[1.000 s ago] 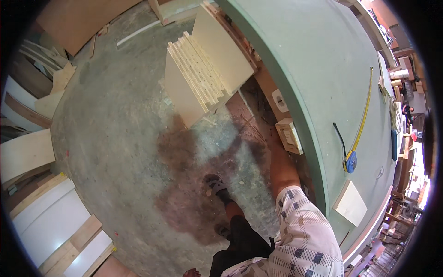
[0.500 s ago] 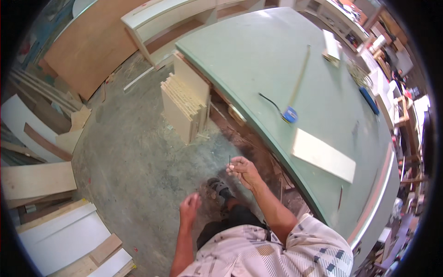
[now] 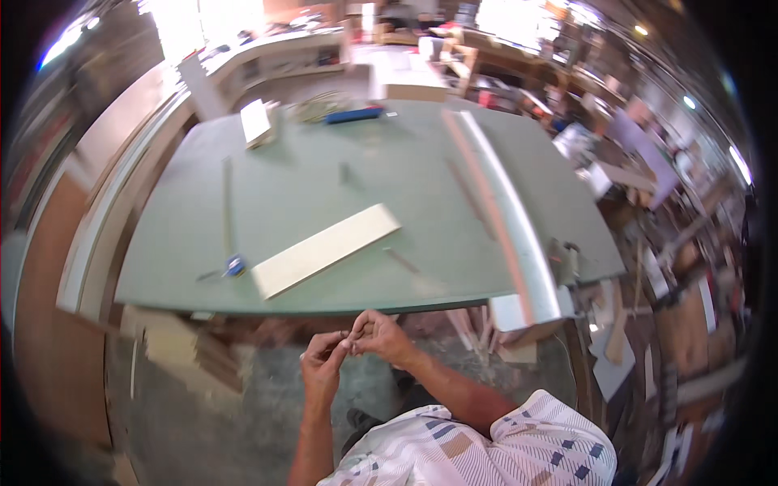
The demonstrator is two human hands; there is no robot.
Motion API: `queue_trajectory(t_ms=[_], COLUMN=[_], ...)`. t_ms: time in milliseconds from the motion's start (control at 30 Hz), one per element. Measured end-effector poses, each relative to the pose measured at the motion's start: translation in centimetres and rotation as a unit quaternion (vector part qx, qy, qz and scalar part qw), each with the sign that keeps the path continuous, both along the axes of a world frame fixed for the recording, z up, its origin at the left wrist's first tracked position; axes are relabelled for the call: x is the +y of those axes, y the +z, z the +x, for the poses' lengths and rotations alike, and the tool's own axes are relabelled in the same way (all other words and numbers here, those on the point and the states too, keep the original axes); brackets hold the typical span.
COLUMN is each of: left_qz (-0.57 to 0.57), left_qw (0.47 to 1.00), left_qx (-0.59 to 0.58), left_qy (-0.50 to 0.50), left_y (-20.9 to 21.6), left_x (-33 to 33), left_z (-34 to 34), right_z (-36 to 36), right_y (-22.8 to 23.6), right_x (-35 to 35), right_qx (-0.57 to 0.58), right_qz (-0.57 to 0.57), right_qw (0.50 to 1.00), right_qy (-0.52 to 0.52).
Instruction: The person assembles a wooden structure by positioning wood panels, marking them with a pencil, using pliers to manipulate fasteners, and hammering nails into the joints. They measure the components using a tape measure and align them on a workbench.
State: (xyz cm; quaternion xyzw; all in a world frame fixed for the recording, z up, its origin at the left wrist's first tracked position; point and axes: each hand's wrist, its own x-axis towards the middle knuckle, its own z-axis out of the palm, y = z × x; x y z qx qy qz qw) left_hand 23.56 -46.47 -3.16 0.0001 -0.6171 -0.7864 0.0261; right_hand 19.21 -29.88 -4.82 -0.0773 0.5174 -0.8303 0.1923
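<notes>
My left hand (image 3: pixel 322 364) and my right hand (image 3: pixel 382 340) meet fingertip to fingertip just off the near edge of the green-topped table (image 3: pixel 304 182). Both are closed in a pinch; whatever sits between the fingertips is too small and blurred to name. Beyond them on the tabletop lies a pale rectangular board (image 3: pixel 324 252), set at a slant. To its left is a blue tape measure (image 3: pixel 235 265) with its blade drawn out. A thin pencil-like stick (image 3: pixel 400 260) rests to the board's right.
A long metal strip (image 3: pixel 512 215) runs down the table's right side, near a hammer (image 3: pixel 572 257). At the far edge are a blue tool (image 3: pixel 353 115) and a white block (image 3: pixel 255 121). Stacked boards (image 3: pixel 182 348) stand under the near left edge. Scrap wood crowds the right.
My view has swung right to face the table. My hands, apart before, have come together. The thin dark pin that showed in my right fingertips can no longer be made out.
</notes>
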Motion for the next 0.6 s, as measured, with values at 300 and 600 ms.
queue_trajectory(t_ms=[300, 600], left_qz=[-0.005, -0.067], left_qw=[0.993, 0.996], left_qx=[-0.043, -0.025], left_qy=[-0.107, -0.044], left_y=[-5.1, -5.3], left_x=[25.3, 47.3], left_z=[-10.3, -28.2], right_z=[1.3, 3.9], right_y=[-5.1, -12.9], right_x=[38.4, 66.4], right_qx=[0.036, 0.026], right_qz=[0.346, 0.687], right_qw=[0.838, 0.507], right_qy=[-0.42, -0.52])
